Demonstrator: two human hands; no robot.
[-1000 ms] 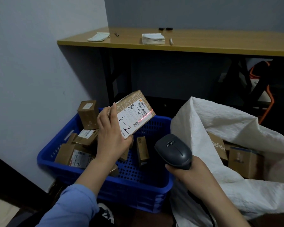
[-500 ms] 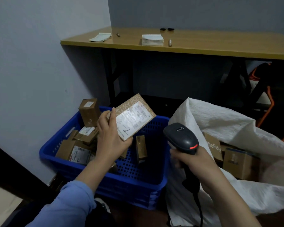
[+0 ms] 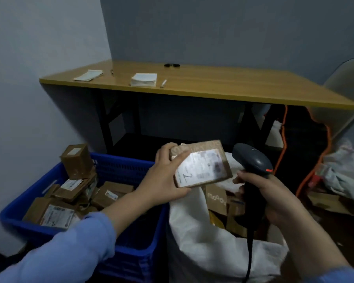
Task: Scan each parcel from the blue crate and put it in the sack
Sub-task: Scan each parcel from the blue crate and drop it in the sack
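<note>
My left hand [image 3: 165, 178] grips a flat brown parcel [image 3: 202, 163] with a white label, held over the mouth of the white sack [image 3: 202, 248]. My right hand [image 3: 274, 199] holds the dark barcode scanner [image 3: 251, 160] upright by its handle, just right of the parcel; its cable hangs down. Several cardboard parcels [image 3: 217, 199] lie inside the sack. The blue crate [image 3: 135, 237] at lower left holds several more brown parcels [image 3: 57, 209], some with white labels.
A wooden table [image 3: 213, 84] with dark legs stands behind, carrying paper stacks [image 3: 144, 79] and small pens. Grey walls close the left and back. Orange cable [image 3: 282, 148] and plastic bags [image 3: 343, 170] lie at the right.
My left hand has carried the parcel rightward from above the crate to above the sack. The right hand has turned the scanner upright and the red scan line is gone. The view has shifted.
</note>
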